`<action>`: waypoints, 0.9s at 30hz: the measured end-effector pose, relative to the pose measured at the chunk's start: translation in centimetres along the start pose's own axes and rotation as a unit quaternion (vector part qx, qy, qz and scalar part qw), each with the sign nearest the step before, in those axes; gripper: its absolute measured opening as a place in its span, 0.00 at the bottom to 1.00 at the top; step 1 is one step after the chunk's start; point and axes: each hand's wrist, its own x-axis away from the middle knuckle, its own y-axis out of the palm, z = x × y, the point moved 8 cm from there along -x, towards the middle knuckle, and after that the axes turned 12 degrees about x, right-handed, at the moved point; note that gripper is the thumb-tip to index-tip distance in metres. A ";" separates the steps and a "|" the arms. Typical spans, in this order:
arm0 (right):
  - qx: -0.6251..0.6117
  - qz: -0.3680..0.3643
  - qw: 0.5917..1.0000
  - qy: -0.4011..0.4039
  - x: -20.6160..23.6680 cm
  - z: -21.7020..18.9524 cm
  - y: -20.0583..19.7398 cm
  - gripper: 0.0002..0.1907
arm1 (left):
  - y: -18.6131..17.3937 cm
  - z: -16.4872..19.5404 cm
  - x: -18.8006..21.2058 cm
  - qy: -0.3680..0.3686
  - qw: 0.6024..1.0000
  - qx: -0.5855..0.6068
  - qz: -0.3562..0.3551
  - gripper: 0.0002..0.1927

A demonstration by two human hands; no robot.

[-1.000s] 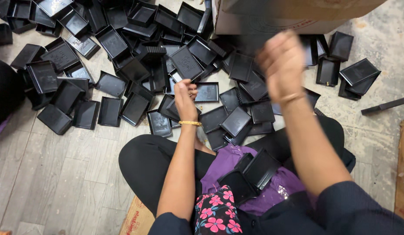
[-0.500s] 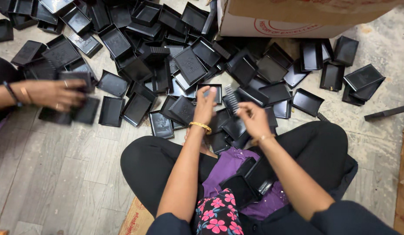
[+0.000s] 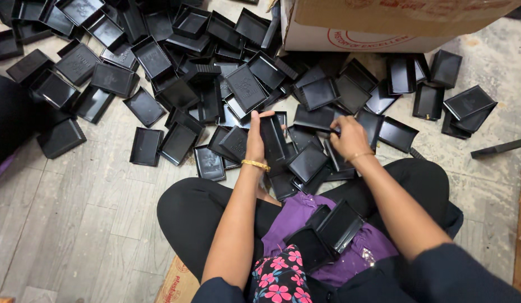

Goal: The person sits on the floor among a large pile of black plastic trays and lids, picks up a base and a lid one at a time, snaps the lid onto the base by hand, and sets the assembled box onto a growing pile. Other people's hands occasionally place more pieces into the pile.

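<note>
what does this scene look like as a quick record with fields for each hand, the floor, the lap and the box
left hand: left hand grips an upright black tray
right hand: right hand reaches into the pile of black trays
floor: grey wood-look floor
lap: two black trays on purple cloth
box: cardboard box at top

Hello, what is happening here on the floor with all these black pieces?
A person sits cross-legged on the floor among many shallow black plastic trays. The left hand holds one black tray upright; the right hand reaches into the pile. Two more trays lie in the lap, and a cardboard box stands behind.
</note>
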 end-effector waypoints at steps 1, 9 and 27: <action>-0.036 0.012 0.999 0.012 0.1 -0.1 -0.2 0.16 | 0.3 0.1 0.0 0.004 1.000 -0.006 -0.008 0.32; 0.016 -0.030 0.997 -0.065 -3.2 -4.9 -0.6 0.20 | -1.1 1.6 0.0 0.055 0.998 -0.014 -0.018 0.31; -0.325 -0.052 0.939 0.095 6.4 -10.3 0.1 0.37 | 0.1 1.9 0.4 0.203 0.963 -0.162 -0.066 0.29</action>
